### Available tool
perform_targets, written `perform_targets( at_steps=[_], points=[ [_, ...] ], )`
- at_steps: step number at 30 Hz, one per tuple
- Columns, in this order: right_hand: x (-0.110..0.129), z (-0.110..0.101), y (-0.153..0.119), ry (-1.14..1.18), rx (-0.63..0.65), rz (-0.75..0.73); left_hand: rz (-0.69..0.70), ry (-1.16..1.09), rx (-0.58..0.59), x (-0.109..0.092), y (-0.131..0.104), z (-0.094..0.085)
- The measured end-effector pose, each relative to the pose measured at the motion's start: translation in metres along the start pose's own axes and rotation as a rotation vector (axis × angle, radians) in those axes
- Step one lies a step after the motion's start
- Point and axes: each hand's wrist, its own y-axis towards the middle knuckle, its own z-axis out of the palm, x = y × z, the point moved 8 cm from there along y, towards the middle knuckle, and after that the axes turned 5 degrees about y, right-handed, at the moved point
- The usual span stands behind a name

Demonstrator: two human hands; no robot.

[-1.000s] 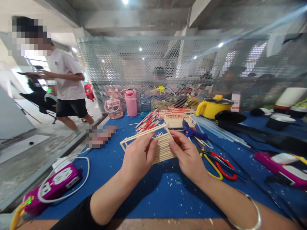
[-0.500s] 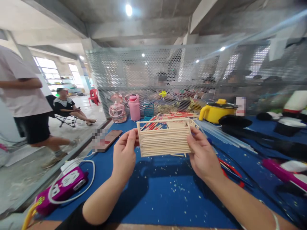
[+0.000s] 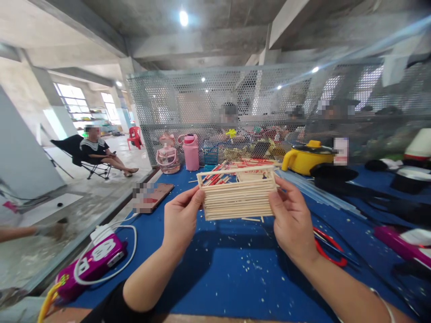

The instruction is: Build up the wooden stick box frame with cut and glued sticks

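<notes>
A small panel of pale wooden sticks [image 3: 239, 202], stacked in rows with an open frame along its top, is held up above the blue tabletop [image 3: 235, 273]. My left hand [image 3: 182, 220] pinches its left edge between thumb and fingers. At the right edge, my right hand [image 3: 292, 220] grips it the same way, thumb in front. Behind the panel lie red and pale sticks [image 3: 218, 179], partly covered by it. A few short pale pieces [image 3: 252, 220] rest on the table just below it.
Pink bottle [image 3: 191, 152], clear pink jug [image 3: 168, 157] and yellow pot [image 3: 303, 159] stand at the back before a perforated screen [image 3: 161, 98]. Phone [image 3: 158, 197] and purple power strip [image 3: 94, 264] lie left, red-handled tool [image 3: 330, 251] right. A person [image 3: 97, 148] sits beyond.
The stick panel and both hands have shifted slightly right in view, and the panel's top frame looks more tilted. The person walking at the left has mostly left the view.
</notes>
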Motion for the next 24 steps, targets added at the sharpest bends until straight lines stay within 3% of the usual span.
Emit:
perform_targets(
  at_steps=[24],
  points=[
    [-0.004,0.005,-0.009,-0.009,-0.002,-0.033,0.008,0.130,-0.065,0.001,0.003,-0.009]
  ],
)
